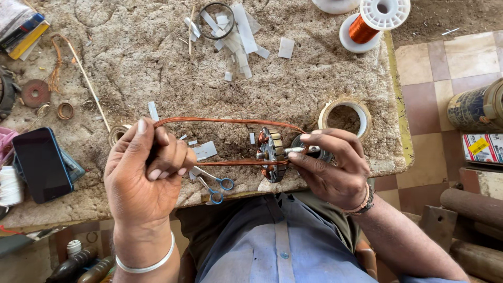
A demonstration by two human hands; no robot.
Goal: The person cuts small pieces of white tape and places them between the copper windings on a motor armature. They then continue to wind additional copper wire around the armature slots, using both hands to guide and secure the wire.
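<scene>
My right hand grips the metal shaft of a small motor stator core with slotted laminations and copper windings. A long loop of copper wire runs from the core leftwards to my left hand, whose fingers are closed around the loop's far end, pulling it taut over the worn workbench. Small blue-handled scissors lie on the bench just below the loop.
A tape roll sits behind my right hand. A spool of copper wire stands at the back right. White paper strips lie scattered at the back. A dark phone lies at the left. Cans stand beyond the bench's right edge.
</scene>
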